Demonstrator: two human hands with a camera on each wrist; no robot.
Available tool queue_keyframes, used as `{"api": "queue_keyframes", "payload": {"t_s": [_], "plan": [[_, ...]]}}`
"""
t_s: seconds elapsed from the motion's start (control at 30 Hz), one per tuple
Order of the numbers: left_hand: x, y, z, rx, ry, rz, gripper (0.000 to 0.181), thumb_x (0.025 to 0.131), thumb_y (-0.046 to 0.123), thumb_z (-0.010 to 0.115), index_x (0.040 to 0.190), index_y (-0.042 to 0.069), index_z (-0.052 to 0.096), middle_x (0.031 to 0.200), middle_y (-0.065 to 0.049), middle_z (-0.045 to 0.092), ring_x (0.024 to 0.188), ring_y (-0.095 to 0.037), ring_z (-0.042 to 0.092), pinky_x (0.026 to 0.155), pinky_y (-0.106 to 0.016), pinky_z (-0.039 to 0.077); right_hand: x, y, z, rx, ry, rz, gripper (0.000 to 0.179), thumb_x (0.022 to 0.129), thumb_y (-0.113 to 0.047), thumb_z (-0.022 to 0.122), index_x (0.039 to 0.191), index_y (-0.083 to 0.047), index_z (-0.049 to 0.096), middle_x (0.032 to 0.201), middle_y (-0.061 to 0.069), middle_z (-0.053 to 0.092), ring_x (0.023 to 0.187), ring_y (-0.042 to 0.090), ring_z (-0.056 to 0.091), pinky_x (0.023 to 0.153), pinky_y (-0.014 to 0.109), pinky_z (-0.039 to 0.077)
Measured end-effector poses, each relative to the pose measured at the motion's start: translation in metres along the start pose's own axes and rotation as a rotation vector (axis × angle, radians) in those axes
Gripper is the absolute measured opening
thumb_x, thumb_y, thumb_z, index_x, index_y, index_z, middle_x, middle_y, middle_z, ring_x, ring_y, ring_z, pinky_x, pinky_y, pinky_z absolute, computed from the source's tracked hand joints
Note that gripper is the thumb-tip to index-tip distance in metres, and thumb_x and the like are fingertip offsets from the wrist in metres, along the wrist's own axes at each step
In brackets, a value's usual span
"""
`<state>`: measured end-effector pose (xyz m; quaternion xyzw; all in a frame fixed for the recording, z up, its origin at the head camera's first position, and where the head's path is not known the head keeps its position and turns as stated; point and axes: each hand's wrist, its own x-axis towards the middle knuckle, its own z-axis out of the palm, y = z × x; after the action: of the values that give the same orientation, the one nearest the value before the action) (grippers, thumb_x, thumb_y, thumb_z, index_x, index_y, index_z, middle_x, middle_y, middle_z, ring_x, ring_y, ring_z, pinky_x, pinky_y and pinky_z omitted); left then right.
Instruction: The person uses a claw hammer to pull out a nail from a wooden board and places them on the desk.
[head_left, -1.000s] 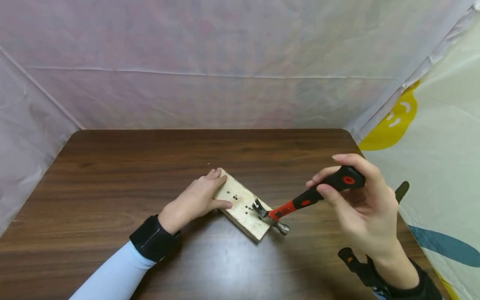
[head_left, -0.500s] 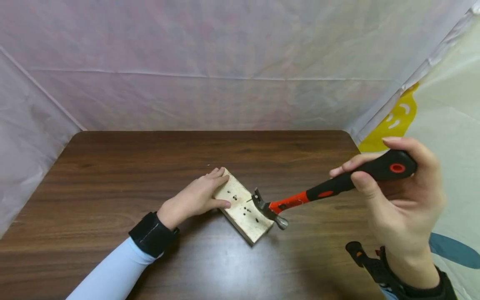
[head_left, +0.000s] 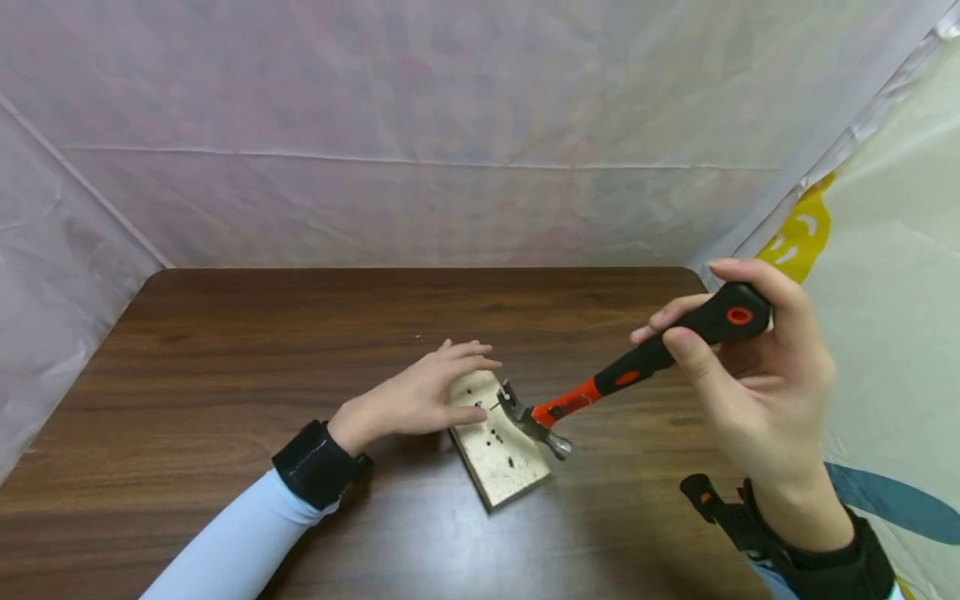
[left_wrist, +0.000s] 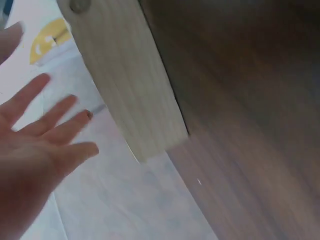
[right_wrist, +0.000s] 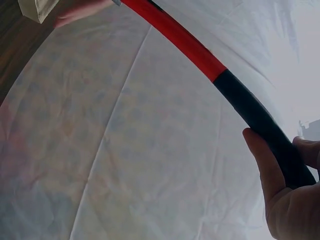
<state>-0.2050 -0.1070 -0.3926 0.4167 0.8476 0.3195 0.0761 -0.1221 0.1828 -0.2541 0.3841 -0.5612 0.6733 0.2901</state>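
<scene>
A pale wooden block (head_left: 506,475) with several small dark holes in its top lies on the brown table. My left hand (head_left: 429,393) hovers at its far end with fingers spread; in the left wrist view the fingers (left_wrist: 62,132) stand apart from the block's side (left_wrist: 127,75). The right hand (head_left: 772,400) grips a claw hammer (head_left: 566,406) near the end of its black and red handle (right_wrist: 200,52). The hammer's head (head_left: 525,417) overlaps the block's right edge in the head view, claw toward the far side. Beside the claw a thin dark nail-like sliver (head_left: 495,406) shows.
The wood-grain table (head_left: 300,325) has a far edge against a pale fabric curtain (head_left: 420,208). Another light curtain with a yellow printed shape (head_left: 802,229) hangs along the right side. A tiny white speck (head_left: 417,337) lies beyond the block.
My left hand has let go of the block and spread its fingers. The block has turned and shifted slightly nearer. The right hand swung right with the hammer, then partly back left.
</scene>
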Motion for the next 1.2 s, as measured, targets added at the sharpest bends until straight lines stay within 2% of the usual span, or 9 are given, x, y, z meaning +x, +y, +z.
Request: {"api": "queue_keyframes", "payload": {"t_s": [0.1,0.17,0.4,0.5,0.57,0.63,0.8,0.97,1.2], "plan": [[0.005,0.007,0.004,-0.014,0.084,0.101,0.057,0.091,0.026,0.081,0.138,0.003,0.061,0.142,-0.01,0.059,0.137,-0.025,0.049,0.123,-0.051,0.013,0.003,0.001,0.001,0.004,0.0,0.007,0.05,0.087,0.013,0.074,0.127,0.021,0.045,0.089,0.029,0.066,0.079,0.032,0.072,0.072,0.033,0.061],[0.008,0.01,0.006,-0.011,0.113,0.138,0.054,0.089,0.024,0.083,0.135,0.003,0.064,0.133,-0.007,0.066,0.129,-0.021,0.057,0.122,-0.051,0.017,0.005,0.003,0.001,0.019,0.006,0.005,0.05,0.087,0.013,0.074,0.126,0.022,0.045,0.088,0.03,0.066,0.078,0.032,0.072,0.072,0.034,0.061],[0.01,0.009,0.012,-0.009,0.143,0.161,0.029,0.088,0.016,0.083,0.115,0.008,0.075,0.106,0.003,0.076,0.102,-0.01,0.069,0.116,-0.052,0.033,0.007,0.006,0.004,0.06,0.018,-0.013,0.05,0.085,0.015,0.075,0.125,0.022,0.045,0.086,0.03,0.066,0.077,0.033,0.072,0.072,0.036,0.061],[0.01,0.007,0.014,-0.008,0.169,0.184,0.014,0.088,0.014,0.083,0.1,0.011,0.077,0.092,0.008,0.075,0.084,-0.012,0.068,0.098,-0.041,0.049,0.007,0.007,0.005,0.07,0.02,-0.012,0.05,0.085,0.014,0.075,0.125,0.022,0.045,0.086,0.031,0.066,0.077,0.034,0.072,0.072,0.036,0.061],[0.009,0.006,0.014,-0.007,0.184,0.196,0.008,0.088,0.013,0.083,0.093,0.013,0.076,0.086,0.009,0.073,0.073,-0.015,0.063,0.081,-0.033,0.05,0.007,0.007,0.005,0.069,0.018,-0.01,0.051,0.085,0.014,0.075,0.125,0.022,0.045,0.086,0.031,0.066,0.077,0.034,0.072,0.072,0.036,0.061],[0.007,0.006,0.014,-0.029,0.182,0.188,0.009,0.087,0.012,0.083,0.09,0.013,0.075,0.084,0.009,0.071,0.071,-0.013,0.061,0.072,-0.031,0.05,0.007,0.007,0.005,0.067,0.015,-0.009,0.051,0.086,0.014,0.075,0.126,0.022,0.045,0.087,0.031,0.066,0.077,0.034,0.072,0.072,0.035,0.061],[0.0,0.006,0.012,-0.087,0.196,0.18,0.008,0.088,0.012,0.083,0.091,0.013,0.075,0.087,0.01,0.072,0.079,-0.001,0.062,0.07,-0.031,0.056,0.005,0.008,0.005,0.062,0.011,-0.012,0.05,0.086,0.014,0.075,0.126,0.022,0.045,0.087,0.031,0.066,0.078,0.033,0.072,0.072,0.035,0.061],[-0.003,0.004,0.011,-0.106,0.237,0.213,0.004,0.09,0.009,0.08,0.091,0.011,0.077,0.09,0.007,0.074,0.079,-0.003,0.063,0.068,-0.029,0.055,0.004,0.01,0.004,0.058,0.005,-0.005,0.05,0.087,0.014,0.074,0.127,0.021,0.045,0.088,0.03,0.067,0.078,0.033,0.072,0.072,0.035,0.061],[-0.006,0.003,0.014,-0.161,0.315,0.178,0.006,0.086,0.004,0.082,0.091,0.007,0.081,0.09,0.001,0.077,0.081,-0.005,0.069,0.07,-0.026,0.057,0.003,0.012,0.004,0.055,0.003,0.008,0.05,0.087,0.014,0.074,0.128,0.02,0.045,0.088,0.03,0.067,0.079,0.033,0.072,0.072,0.035,0.061]]}}
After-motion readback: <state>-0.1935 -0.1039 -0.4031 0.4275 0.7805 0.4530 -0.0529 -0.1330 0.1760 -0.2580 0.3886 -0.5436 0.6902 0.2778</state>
